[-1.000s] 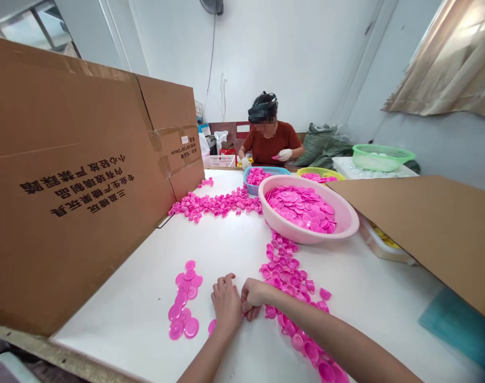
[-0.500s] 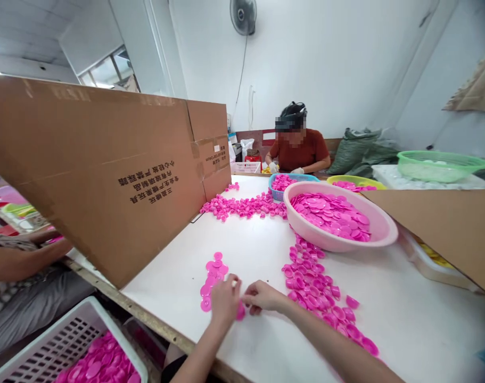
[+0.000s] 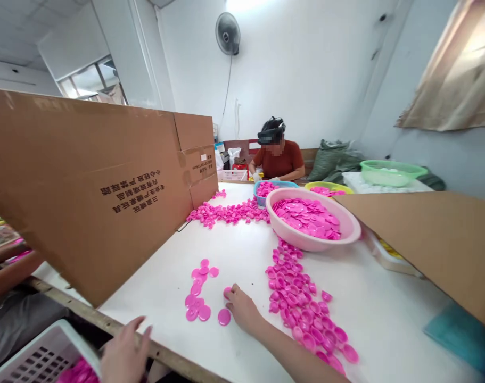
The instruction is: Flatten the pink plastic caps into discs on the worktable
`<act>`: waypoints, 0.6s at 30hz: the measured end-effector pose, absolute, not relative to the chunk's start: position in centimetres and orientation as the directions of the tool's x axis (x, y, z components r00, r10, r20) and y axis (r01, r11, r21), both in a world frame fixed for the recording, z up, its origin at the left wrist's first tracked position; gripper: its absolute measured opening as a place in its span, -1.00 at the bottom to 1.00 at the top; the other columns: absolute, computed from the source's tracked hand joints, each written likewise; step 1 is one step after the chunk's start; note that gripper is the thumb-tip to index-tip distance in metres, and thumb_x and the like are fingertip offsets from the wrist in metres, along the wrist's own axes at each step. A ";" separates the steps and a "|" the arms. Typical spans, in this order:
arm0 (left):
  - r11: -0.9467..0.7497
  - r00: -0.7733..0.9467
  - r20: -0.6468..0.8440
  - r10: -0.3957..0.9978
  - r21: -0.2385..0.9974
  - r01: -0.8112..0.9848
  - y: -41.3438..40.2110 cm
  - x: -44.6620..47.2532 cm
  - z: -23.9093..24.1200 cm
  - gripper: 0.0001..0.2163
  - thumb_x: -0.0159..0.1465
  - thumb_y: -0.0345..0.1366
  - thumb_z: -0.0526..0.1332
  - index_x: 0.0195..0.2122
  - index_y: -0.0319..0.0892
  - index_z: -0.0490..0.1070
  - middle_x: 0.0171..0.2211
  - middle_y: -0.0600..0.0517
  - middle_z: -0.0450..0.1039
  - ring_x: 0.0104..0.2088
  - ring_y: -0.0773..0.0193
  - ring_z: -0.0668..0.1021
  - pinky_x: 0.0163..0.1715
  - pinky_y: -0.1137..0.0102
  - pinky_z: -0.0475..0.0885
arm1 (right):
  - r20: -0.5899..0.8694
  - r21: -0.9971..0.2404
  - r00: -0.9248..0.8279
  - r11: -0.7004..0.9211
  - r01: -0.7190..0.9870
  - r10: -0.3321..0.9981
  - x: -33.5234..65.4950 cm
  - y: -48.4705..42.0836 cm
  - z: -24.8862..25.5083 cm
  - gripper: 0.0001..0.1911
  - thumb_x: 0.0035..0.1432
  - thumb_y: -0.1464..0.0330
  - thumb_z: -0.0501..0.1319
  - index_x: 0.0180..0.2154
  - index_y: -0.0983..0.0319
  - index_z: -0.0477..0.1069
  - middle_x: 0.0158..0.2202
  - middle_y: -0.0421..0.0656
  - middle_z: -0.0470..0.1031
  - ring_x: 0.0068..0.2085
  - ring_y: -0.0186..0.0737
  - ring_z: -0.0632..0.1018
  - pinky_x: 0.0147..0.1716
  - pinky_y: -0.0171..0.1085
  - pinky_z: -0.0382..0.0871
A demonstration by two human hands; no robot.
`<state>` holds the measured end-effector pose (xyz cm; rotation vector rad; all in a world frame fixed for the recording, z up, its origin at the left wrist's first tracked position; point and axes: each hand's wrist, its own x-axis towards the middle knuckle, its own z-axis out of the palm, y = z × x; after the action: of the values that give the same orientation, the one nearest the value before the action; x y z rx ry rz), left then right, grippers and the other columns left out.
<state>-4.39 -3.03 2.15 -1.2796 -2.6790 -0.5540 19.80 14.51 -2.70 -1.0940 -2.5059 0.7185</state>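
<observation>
My right hand [image 3: 242, 308] rests on the white table [image 3: 246, 250], its fingertips pinched on a pink disc [image 3: 227, 291] beside a small group of flat pink discs [image 3: 199, 298]. A heap of pink caps [image 3: 302, 303] lies just right of that hand. My left hand [image 3: 124, 354] hangs off the table's near edge, over a white slotted crate [image 3: 38, 359] holding pink pieces; its fingers are spread and nothing shows in them.
A pink basin [image 3: 312, 219] full of discs stands mid-table, with a blue basket [image 3: 271, 187] and a yellow bowl [image 3: 326, 188] behind it. Cardboard sheets [image 3: 94, 186] wall the left and right sides. A person [image 3: 278, 154] sits at the far end; another's arm [image 3: 6, 266] shows at left.
My left hand has left the table and dropped down to the crate at the near edge. My right hand has moved left to a disc in the flat group.
</observation>
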 end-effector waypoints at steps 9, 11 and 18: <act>-0.331 0.266 0.203 0.942 0.678 0.656 11.2 16.7 -0.7 -0.65 0.12 -0.38 -0.02 -0.09 0.01 0.32 -0.02 0.04 0.26 -0.02 0.27 0.31 -0.02 0.34 0.22 | 0.061 -0.697 -0.395 0.322 0.640 0.917 28.8 8.7 -3.0 -0.77 -0.06 0.50 0.07 -0.30 0.25 0.38 -0.15 -0.08 0.31 -0.12 -0.22 0.36 -0.13 -0.34 0.20; -0.380 0.315 0.222 0.923 0.661 0.647 11.4 17.7 -1.2 -0.65 0.12 -0.38 -0.02 -0.08 0.03 0.32 -0.02 0.04 0.27 -0.03 0.27 0.32 -0.02 0.35 0.23 | 0.051 -0.707 -0.347 0.280 0.650 0.936 29.5 8.4 -3.0 -0.74 -0.15 0.50 0.13 -0.31 0.24 0.38 -0.09 -0.08 0.29 -0.05 -0.16 0.31 -0.07 -0.31 0.18; -0.243 0.117 0.244 0.963 0.590 0.770 11.0 16.2 -2.3 -0.77 0.09 -0.44 -0.02 -0.30 -0.11 0.36 -0.27 0.01 0.36 -0.27 0.27 0.39 -0.25 0.34 0.29 | 0.043 -0.689 -0.313 0.255 0.679 0.949 29.5 8.4 -2.8 -0.66 -0.05 0.42 0.08 -0.16 0.23 0.35 -0.14 -0.06 0.33 -0.13 -0.19 0.38 -0.14 -0.31 0.24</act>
<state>16.17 10.96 -2.25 -2.5628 -2.0843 -1.0477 29.53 8.44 -2.79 -1.4764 -2.0783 0.7940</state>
